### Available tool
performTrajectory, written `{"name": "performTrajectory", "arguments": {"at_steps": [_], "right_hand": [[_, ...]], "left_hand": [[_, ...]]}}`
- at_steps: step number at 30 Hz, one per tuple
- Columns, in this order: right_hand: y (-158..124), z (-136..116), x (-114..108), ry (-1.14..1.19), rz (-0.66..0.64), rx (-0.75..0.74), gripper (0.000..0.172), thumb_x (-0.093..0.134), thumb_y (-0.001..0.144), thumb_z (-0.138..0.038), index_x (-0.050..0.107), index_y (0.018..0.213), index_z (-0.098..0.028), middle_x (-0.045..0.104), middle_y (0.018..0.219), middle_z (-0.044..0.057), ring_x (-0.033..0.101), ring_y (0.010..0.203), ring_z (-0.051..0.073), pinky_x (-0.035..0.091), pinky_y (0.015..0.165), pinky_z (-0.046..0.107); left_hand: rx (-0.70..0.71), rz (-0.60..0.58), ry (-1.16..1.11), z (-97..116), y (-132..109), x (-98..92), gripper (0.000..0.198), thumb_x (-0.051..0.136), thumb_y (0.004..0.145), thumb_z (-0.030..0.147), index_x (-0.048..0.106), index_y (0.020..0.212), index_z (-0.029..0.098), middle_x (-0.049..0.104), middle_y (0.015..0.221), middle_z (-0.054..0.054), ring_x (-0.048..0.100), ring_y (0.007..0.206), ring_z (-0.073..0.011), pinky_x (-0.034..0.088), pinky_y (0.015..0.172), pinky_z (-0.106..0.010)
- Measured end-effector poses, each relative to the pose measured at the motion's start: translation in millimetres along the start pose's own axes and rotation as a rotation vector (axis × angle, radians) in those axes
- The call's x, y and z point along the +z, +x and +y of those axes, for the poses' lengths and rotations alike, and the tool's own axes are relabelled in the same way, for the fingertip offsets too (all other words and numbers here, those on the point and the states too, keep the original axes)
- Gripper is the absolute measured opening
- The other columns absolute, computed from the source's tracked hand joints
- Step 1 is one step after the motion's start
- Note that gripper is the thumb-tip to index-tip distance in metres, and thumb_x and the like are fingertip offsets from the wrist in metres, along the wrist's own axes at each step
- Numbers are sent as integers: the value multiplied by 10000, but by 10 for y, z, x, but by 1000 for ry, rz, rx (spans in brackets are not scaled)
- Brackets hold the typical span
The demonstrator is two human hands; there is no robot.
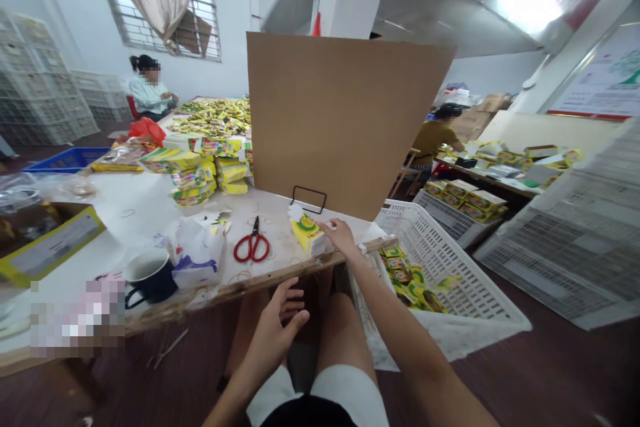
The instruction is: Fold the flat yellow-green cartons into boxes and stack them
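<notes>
My right hand (340, 237) is at the table's front edge, fingers stretched toward a small stack of flat yellow-and-white cartons (307, 233). Its fingertips reach the right side of the stack, but no grip around it shows. In front of the table edge, above my lap, my left hand (285, 310) is empty with its fingers apart. Red-handled scissors (253, 245) lie left of the stack, blades pointing away. Just behind the stack stands a black wire holder (309, 199), at the foot of a large upright cardboard sheet (345, 120).
On my right, a white plastic crate (450, 280) holds small yellow packets (405, 277). Leftward on the table are a dark mug (153, 280), a tissue pack (197, 253), bundled yellow cartons (193, 180) and an open box (50, 240). Two people sit farther back.
</notes>
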State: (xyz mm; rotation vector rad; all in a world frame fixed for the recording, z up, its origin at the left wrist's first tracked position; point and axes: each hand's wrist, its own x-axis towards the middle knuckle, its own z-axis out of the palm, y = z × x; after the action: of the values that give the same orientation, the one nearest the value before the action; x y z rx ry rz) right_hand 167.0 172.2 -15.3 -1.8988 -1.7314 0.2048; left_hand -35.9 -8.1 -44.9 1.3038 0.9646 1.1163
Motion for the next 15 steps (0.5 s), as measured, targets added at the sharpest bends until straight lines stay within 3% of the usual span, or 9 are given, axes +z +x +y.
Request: {"name": "performTrajectory", "arguments": {"at_steps": [3, 6, 10, 15], "right_hand": [[155, -79, 211, -29, -97, 61, 280, 578, 885, -380, 625, 1009, -133, 654, 991, 63, 631, 872, 179, 516, 783, 367], [172, -45, 282, -62, -115, 95, 231, 551, 912, -330, 607, 1043, -148, 633, 1049, 59, 621, 913, 178, 518, 812, 382], [123, -1, 333, -93, -104, 105, 273, 551, 910, -344, 587, 1098, -148, 608, 1120, 75, 608, 969, 197, 511, 837, 402], [97, -2, 348, -106, -123, 91, 241, 547, 913, -345, 609, 1037, -149, 634, 1047, 59, 620, 912, 177, 512, 816, 381]], "left_hand": [[0, 55, 30, 14, 9, -120, 555, 628, 783, 364, 428, 1258, 157, 609, 1101, -141, 649, 944, -230, 511, 876, -422], [8, 81, 62, 20, 32, -199, 508, 621, 782, 381, 472, 1208, 148, 623, 1070, -127, 646, 943, -223, 494, 895, -411], [-10, 59, 82, 8, 54, -167, 459, 622, 780, 390, 523, 1152, 140, 646, 1031, -122, 649, 922, -224, 498, 872, -398], [-6, 20, 94, -20, 51, -134, 421, 618, 787, 379, 551, 1132, 147, 665, 996, -112, 651, 923, -223, 501, 856, -388]]}}
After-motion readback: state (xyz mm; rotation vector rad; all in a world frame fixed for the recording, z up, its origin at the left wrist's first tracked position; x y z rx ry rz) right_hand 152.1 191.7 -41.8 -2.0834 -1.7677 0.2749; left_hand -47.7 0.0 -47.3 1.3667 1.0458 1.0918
